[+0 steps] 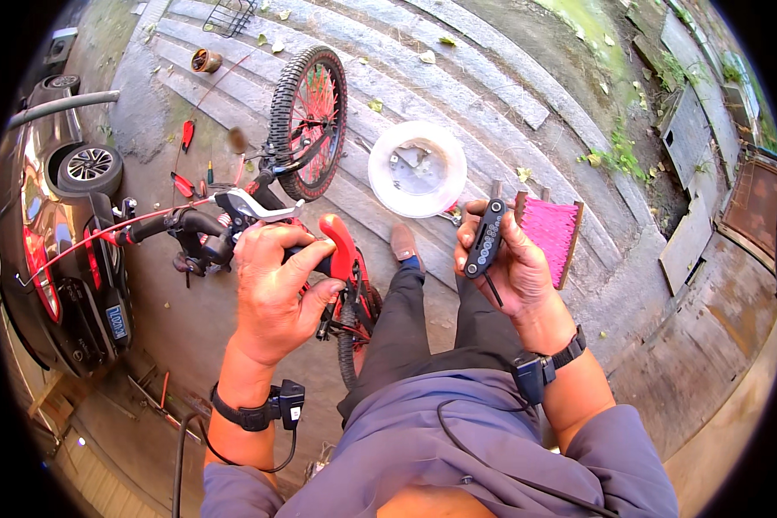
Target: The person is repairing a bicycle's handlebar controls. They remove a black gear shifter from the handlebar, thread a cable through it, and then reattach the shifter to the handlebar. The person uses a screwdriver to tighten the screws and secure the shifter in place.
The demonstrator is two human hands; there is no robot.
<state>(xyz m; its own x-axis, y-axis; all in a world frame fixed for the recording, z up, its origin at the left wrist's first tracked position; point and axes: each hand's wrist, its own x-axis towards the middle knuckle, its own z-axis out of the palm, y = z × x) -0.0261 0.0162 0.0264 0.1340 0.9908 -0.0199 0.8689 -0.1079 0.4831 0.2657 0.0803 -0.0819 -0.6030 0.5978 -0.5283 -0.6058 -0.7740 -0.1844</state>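
My left hand (272, 289) is closed around the black handlebar grip of a red and black bicycle (313, 112), beside its red, upward-curving end piece (342, 246). Its fingers cover much of the grip. Just beyond them, a silver brake lever (255, 205) sticks out from the bar. Held up in my right hand (527, 276) is a black folding multi-tool (487, 237), pinched between thumb and fingers. One thin hex key (494, 290) is unfolded and points down from the tool's lower end.
A translucent white bucket (460, 164) holding small parts stands ahead, beside a stool with a pink woven top (548, 233). Red-handled pliers (181, 184), a screwdriver (210, 173) and a rusty can (205, 60) lie leftward. A dark car (69, 259) is parked left; stone steps (492, 78) rise ahead.
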